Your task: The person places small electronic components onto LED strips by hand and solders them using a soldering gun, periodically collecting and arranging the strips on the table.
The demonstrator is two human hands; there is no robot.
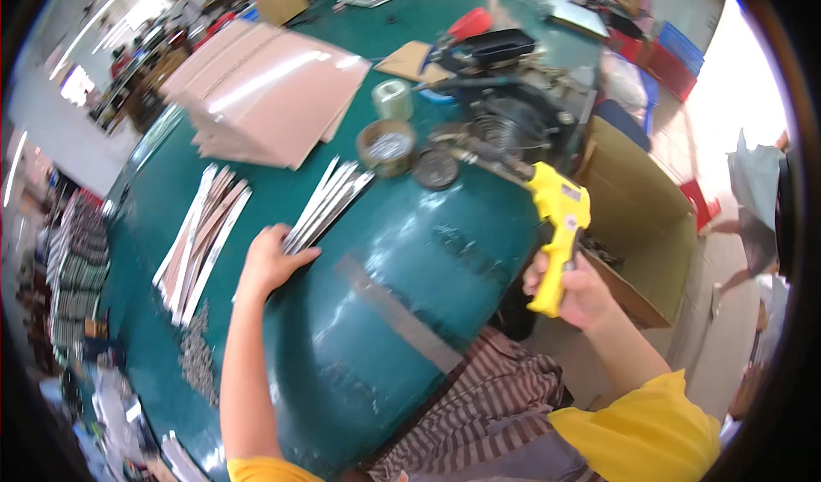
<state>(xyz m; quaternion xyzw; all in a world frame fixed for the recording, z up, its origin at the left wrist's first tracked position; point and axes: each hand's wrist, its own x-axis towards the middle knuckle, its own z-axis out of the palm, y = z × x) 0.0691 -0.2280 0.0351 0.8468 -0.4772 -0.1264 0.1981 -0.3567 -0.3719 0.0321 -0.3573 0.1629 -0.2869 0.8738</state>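
Note:
In my right hand (571,287) is a yellow glue gun (560,208), raised at the table's right edge. Its handle sits in my curled fingers, and its nozzle points left over the tabletop. My left hand (275,261) rests on the table, thumb and fingers closed around the near end of a bundle of thin white and silvery strips (329,200). These strips lie slantwise, their far ends fanned a little. Left of that hand lies a second fanned group of white and pinkish strips (203,238). Small grey metal pieces (197,358) are heaped below this group.
Pinkish boards (265,88) are stacked at the far left of the green table (410,251). A tape roll (386,147), a round dark tin (434,169) and a black tray (499,47) stand farther off. An open cardboard box (646,225) is at the right.

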